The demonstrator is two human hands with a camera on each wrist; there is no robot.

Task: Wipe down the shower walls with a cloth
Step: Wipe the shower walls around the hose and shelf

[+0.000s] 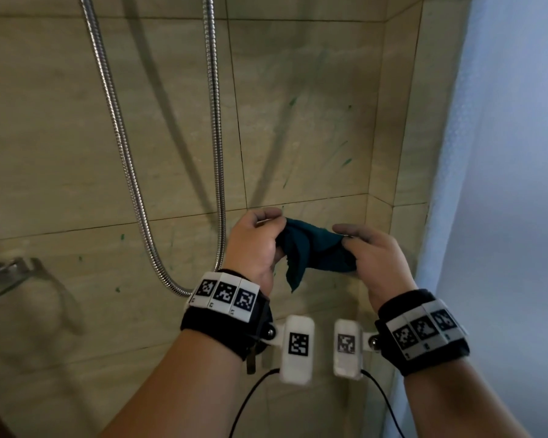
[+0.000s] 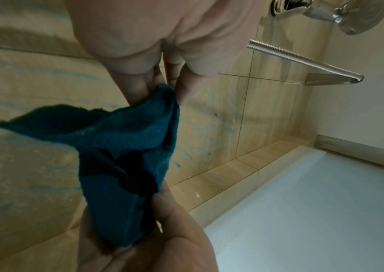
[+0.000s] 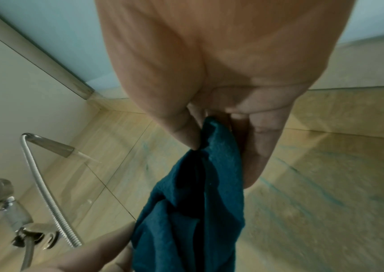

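Left hand: the left hand [image 1: 256, 245] is raised in front of the tiled wall [image 1: 298, 90], back of the hand toward the head camera, fingers curled; it pinches one end of the cloth [image 1: 310, 251] between thumb and fingers [image 2: 137, 86].
Right hand: the right hand [image 1: 374, 257] is at about the same height, just beside the left, thumb on top, and its thumb and fingers [image 3: 258, 147] pinch the other end of the cloth.
Forearms: both reach forward and up from the bottom of the head view, each with a black wristband [image 1: 228, 314] carrying white blocks with black-and-white marker squares.
Cloth: dark teal, bunched and creased, held in the air between the two hands and apart from the wall.
Cloth axis: its long axis runs roughly level from one hand to the other; one loose corner hangs down below the left hand.
Wall: beige tiles with dark joints and scattered teal-green streaks and specks [image 1: 347, 162] above and around the hands.
Hose: a metal shower hose [image 1: 121, 143] hangs in a loop on the wall, to the left of the hands.
Shower head: a chrome shower head [image 2: 358, 16] shows in the left wrist view.
Glass panel: a frosted bluish panel [image 1: 513, 153] stands at the right.
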